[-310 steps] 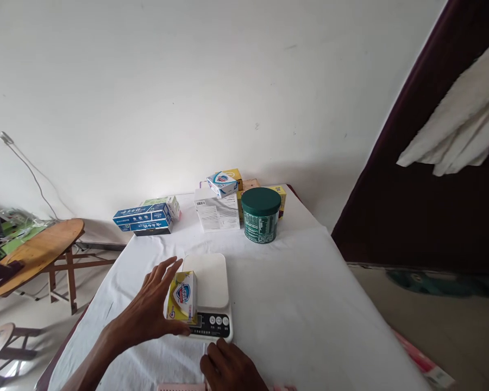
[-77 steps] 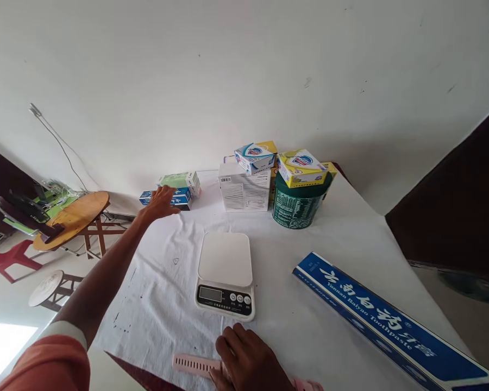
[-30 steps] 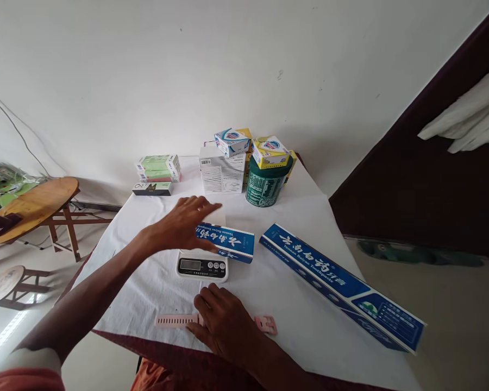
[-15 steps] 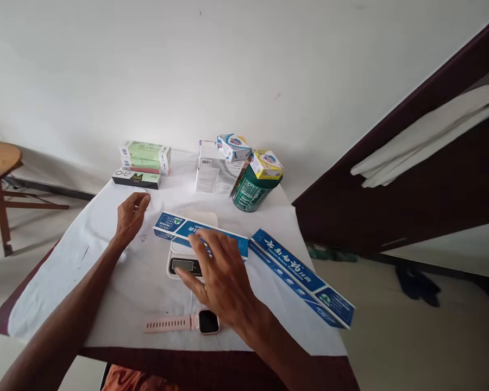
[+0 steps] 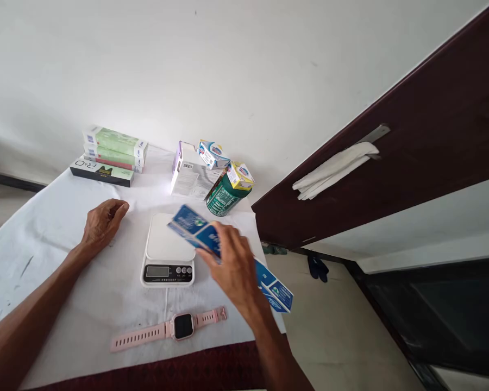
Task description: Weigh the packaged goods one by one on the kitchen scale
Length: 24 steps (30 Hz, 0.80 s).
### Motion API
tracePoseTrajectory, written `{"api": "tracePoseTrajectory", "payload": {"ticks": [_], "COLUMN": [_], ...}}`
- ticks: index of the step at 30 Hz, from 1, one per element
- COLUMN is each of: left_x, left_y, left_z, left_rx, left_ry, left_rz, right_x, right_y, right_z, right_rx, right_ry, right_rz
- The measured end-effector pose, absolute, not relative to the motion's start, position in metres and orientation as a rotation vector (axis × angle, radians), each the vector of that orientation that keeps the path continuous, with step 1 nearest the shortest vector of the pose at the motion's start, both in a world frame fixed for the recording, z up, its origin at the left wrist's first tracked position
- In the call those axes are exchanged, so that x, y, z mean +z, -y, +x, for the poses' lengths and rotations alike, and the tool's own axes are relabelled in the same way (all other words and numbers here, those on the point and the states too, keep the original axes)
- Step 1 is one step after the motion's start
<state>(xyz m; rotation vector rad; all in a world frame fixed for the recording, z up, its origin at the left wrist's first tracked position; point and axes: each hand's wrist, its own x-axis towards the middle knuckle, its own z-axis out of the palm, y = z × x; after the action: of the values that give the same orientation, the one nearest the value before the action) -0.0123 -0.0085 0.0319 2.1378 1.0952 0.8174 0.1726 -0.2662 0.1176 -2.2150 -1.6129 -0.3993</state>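
Observation:
My right hand (image 5: pixel 234 266) grips a blue toothpaste box (image 5: pixel 189 220) between thumb and fingers, tilted over the right part of the white kitchen scale (image 5: pixel 169 239). Part of that box is hidden by the hand. A second blue toothpaste box (image 5: pixel 277 292) lies at the table's right edge, mostly covered by my right hand and forearm. Left of the scale, my left hand (image 5: pixel 104 225) rests on the white cloth, its fingers curled together and nothing seen in them. The scale's display looks blank.
In front of the scale lies a pink smartwatch (image 5: pixel 183 326). Green and white boxes (image 5: pixel 116 144) are stacked behind a black-sided box (image 5: pixel 101 172). A white carton (image 5: pixel 191 179), a green canister (image 5: pixel 224 198) and small blue and yellow boxes (image 5: pixel 240 175) stand near the wall.
The toothpaste box that lay across the scale is now in my right hand, lifted and turned. My right hand has closed on it. The view has swung to the right.

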Motion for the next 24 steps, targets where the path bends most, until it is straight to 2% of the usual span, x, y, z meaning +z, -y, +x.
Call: {"api": "tracePoseTrajectory", "payload": {"ticks": [4, 9, 15, 24], "left_x": [0.035, 0.037, 0.031, 0.006], "left_y": [0.01, 0.014, 0.009, 0.004], "left_z": [-0.011, -0.011, -0.011, -0.01], "left_rx": [0.754, 0.698, 0.702, 0.733], "left_ry": [-1.091, -1.113, -1.089, -1.01], "left_rz": [2.155, 2.158, 2.166, 2.111], "right_x": [0.124, 0.097, 0.085, 0.076], "right_y": [0.324, 0.372, 0.373, 0.372], "right_z": [0.221, 0.256, 0.261, 0.298], "right_rx": [-0.48, -0.115, 0.151, 0.325], "right_ry": [1.498, 1.237, 1.076, 0.947], "right_rz": [-2.373, -2.572, -2.658, -2.836]}}
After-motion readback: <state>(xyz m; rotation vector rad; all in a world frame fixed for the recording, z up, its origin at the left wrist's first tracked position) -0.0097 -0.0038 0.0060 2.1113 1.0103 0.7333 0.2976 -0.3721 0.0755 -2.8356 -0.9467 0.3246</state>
